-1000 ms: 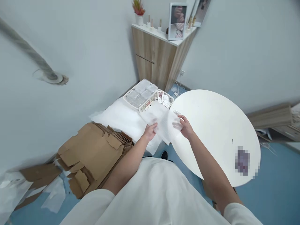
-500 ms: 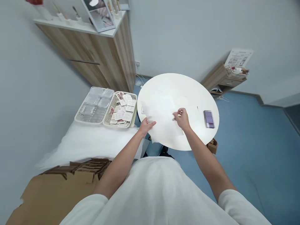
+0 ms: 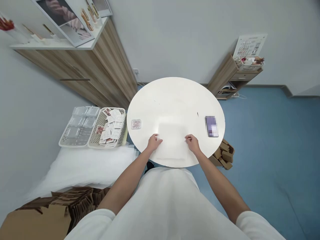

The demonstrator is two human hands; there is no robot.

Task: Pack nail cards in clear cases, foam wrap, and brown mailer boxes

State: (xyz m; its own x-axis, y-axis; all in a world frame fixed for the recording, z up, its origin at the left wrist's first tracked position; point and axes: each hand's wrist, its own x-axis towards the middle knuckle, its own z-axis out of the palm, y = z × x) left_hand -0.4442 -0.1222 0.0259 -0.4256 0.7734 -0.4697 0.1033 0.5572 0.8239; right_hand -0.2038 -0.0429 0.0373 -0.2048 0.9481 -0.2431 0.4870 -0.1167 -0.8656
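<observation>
A thin white sheet, slightly see-through, lies low over the front of the round white table. Its left edge is pinched by my left hand, thumb and fingers together. On the opposite edge, my right hand pinches the sheet in the same way. Left of my left hand sits a small clear case with rows of pinkish pieces inside. To the right of my right hand is a purple, blurred-out object, with a tiny dark item nearer the middle.
Beside the table, one basket holds many small cards, another clear plastic boxes. White sheets are piled below them, near flattened cardboard. Small brown boxes stand on the floor at right. A wooden cabinet rises at left.
The white sheet has been lowered and squared up between my hands at the table's front. The small clear case, mostly covered before, now shows. My view has shifted.
</observation>
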